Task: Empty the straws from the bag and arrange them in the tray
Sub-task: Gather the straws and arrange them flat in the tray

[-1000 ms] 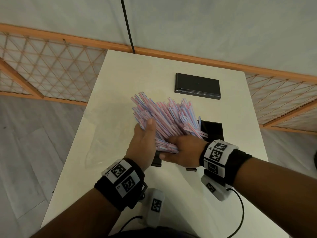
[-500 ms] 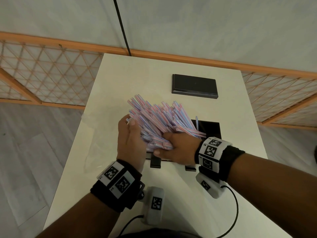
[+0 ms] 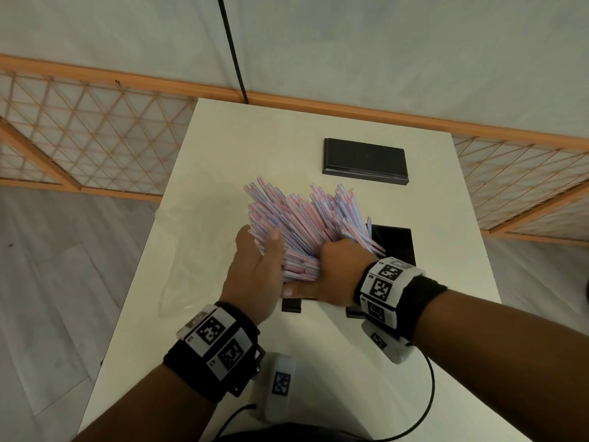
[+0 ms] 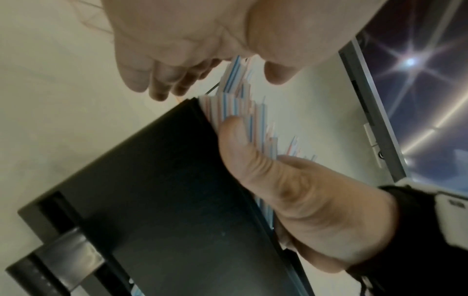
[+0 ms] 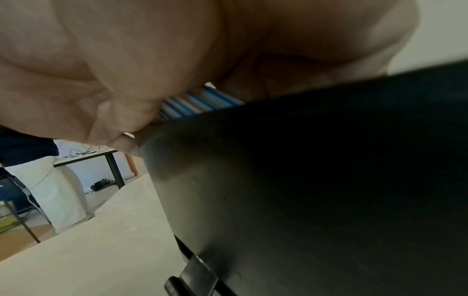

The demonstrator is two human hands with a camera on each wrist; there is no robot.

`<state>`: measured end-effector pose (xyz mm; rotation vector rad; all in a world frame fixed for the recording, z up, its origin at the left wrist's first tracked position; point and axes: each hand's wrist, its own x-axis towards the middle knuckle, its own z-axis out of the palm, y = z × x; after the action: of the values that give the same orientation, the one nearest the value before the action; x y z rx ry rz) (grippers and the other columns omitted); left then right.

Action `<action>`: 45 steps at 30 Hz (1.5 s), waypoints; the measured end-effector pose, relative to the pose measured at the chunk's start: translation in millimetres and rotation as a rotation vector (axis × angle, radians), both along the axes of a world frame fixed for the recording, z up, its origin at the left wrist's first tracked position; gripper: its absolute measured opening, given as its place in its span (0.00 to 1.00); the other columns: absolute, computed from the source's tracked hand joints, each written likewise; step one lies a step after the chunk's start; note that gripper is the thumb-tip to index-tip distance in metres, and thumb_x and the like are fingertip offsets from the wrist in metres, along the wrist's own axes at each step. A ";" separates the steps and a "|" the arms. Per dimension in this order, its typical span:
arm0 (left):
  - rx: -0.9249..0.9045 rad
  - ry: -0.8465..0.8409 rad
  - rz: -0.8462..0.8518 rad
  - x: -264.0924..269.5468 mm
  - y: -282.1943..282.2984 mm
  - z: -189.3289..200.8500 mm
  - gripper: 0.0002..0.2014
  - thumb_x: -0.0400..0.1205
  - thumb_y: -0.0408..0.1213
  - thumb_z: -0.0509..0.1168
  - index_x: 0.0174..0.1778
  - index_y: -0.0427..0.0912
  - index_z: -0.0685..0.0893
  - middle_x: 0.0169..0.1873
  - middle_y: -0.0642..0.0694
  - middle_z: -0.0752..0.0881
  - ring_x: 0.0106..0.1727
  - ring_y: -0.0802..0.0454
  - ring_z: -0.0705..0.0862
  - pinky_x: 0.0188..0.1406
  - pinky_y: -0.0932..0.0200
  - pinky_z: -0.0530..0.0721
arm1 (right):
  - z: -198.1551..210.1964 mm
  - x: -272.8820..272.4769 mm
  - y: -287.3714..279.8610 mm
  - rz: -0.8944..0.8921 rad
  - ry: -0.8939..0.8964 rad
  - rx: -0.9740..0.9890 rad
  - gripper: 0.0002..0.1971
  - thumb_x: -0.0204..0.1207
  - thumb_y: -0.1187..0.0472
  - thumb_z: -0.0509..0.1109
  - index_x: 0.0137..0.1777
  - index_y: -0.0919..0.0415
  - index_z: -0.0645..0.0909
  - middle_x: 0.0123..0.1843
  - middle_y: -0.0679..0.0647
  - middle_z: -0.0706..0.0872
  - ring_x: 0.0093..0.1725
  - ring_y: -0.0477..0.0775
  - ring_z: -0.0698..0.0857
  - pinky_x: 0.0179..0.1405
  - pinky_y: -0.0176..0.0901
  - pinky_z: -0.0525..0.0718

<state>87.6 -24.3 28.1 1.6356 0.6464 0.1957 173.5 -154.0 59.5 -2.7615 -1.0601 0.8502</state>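
A thick bundle of pink-and-blue striped straws (image 3: 306, 224) fans out away from me over the black tray (image 3: 396, 244) on the white table. My right hand (image 3: 341, 269) grips the bundle's near end, its thumb underneath at the tray's front edge. My left hand (image 3: 255, 266) lies flat against the bundle's left side, its thumb on top of the straws. In the left wrist view the straws (image 4: 235, 108) stick up behind the tray wall (image 4: 152, 200). In the right wrist view the straws (image 5: 197, 104) show between palm and tray (image 5: 316, 180). The clear empty bag (image 3: 181, 263) lies to the left.
A flat black lid (image 3: 365, 161) lies at the table's far side. The white table (image 3: 318, 362) ends close on both sides. An orange lattice rail (image 3: 95, 145) stands behind it. Cables run from my wrist cameras at the near edge.
My left hand drew away to the left, then came back against the bundle's side. The right hand kept its grip while the bundle shifted slightly.
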 end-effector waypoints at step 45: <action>-0.310 -0.031 0.220 13.6 -12.7 -2.2 0.21 0.89 0.45 0.62 0.73 0.38 0.68 0.45 0.54 0.81 0.39 0.63 0.83 0.36 0.68 0.81 | -5.0 6.8 -22.0 0.048 0.247 -0.057 0.13 0.74 0.40 0.71 0.45 0.47 0.78 0.35 0.45 0.81 0.40 0.51 0.82 0.46 0.45 0.84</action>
<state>101.2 -37.0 25.9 1.2619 0.7916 0.2666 180.3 -176.0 54.4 -2.5952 -1.0742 1.2089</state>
